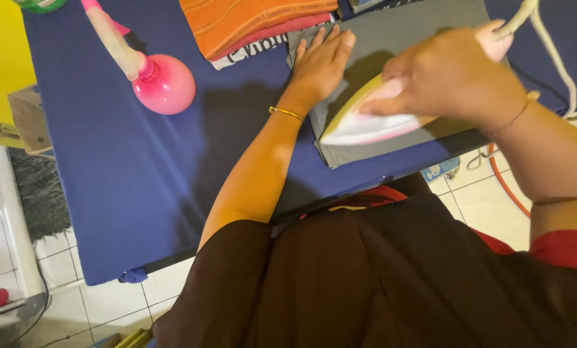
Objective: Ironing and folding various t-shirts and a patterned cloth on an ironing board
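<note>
Tabletop [127, 174]: blue cover, white floor tiles [76, 303] beneath. Left hand [320, 61] fingers flat on grey cloth [404, 38]; right hand [456, 80] fingers clamped on iron [365, 125].

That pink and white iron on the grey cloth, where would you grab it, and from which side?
Grip the iron by its top handle, coming from above, probably: its flat sole lies on the grey cloth with the pointed tip toward the board's near edge. The right hand wraps it that way, while the left hand presses the cloth flat.
</note>
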